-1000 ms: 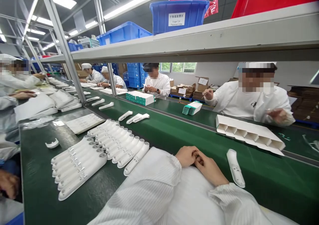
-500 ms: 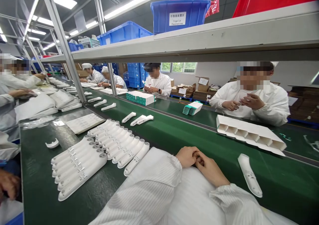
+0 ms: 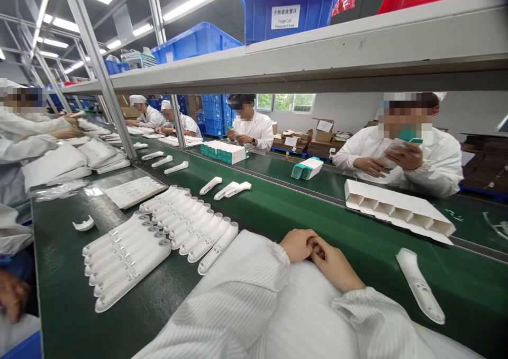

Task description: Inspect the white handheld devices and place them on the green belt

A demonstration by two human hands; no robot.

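Note:
My left hand (image 3: 298,245) and my right hand (image 3: 336,265) rest together in front of my body, at the near edge of the green belt (image 3: 293,205). Their fingers are curled in and touch each other, and no object shows between them. To the right, a white curved plastic housing (image 3: 421,287) lies alone on the belt. Left of my sleeve, white plastic housings stand side by side in a back row (image 3: 212,240) and a front row (image 3: 129,263) on the dark green bench. A small white U-shaped piece (image 3: 83,224) lies beside them.
Across the belt sits a white divided carton (image 3: 400,211) before a co-worker (image 3: 397,152). Green-white boxes (image 3: 223,152) stand farther left. Overhead runs a shelf (image 3: 301,57) with a blue bin (image 3: 291,12). A metal post (image 3: 99,68) rises at left. Other people work along both sides.
The loose housings on the belt have shifted to the right. The co-worker opposite now holds up something green and white. My hands stay together; the view has tipped slightly.

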